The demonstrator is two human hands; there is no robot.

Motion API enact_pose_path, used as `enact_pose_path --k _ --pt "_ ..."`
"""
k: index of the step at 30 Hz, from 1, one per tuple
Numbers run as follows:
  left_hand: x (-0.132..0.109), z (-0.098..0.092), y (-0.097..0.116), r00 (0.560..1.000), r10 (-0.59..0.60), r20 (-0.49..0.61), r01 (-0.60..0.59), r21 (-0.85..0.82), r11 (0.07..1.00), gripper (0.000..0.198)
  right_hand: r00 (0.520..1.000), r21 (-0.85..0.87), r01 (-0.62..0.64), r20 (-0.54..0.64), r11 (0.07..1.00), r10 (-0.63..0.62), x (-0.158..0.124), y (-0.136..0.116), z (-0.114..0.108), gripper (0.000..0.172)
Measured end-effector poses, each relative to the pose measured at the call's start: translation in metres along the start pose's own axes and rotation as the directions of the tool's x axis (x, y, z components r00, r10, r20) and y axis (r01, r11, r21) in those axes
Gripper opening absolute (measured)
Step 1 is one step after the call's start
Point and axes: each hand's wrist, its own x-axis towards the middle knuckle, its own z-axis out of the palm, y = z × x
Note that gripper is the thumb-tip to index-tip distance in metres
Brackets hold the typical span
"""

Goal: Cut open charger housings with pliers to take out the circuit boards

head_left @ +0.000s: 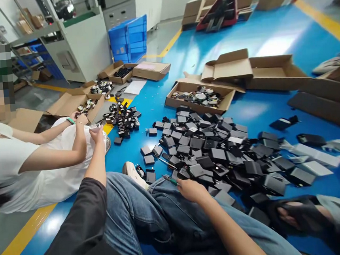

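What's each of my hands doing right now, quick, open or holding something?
Left hand: closed on a small pale piece, too small to identify.
Right hand: closed on a slim green-and-dark tool, exact type unclear.

I watched bright light glare white off the blue floor (276, 46), my feed's right edge smeared and stretched.
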Motion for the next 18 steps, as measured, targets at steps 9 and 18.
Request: enact_pose_path --k 9,18 --pt "0.047 -0.036 -0.048 0.985 0.042 -0.165 -0.066 -0.144 0.987 0.062 0.995 -0.011 0.025 0.097 1.0 -0.024 0.01 0.004 0.01 0.041" --pt "0.052 -0.043 -0.062 0.991 0.037 -0.125 -0.074 -0.301 0.951 0.052 0.993 -0.055 0.029 0.112 0.998 -0.022 0.015 0.008 0.018 0.039"
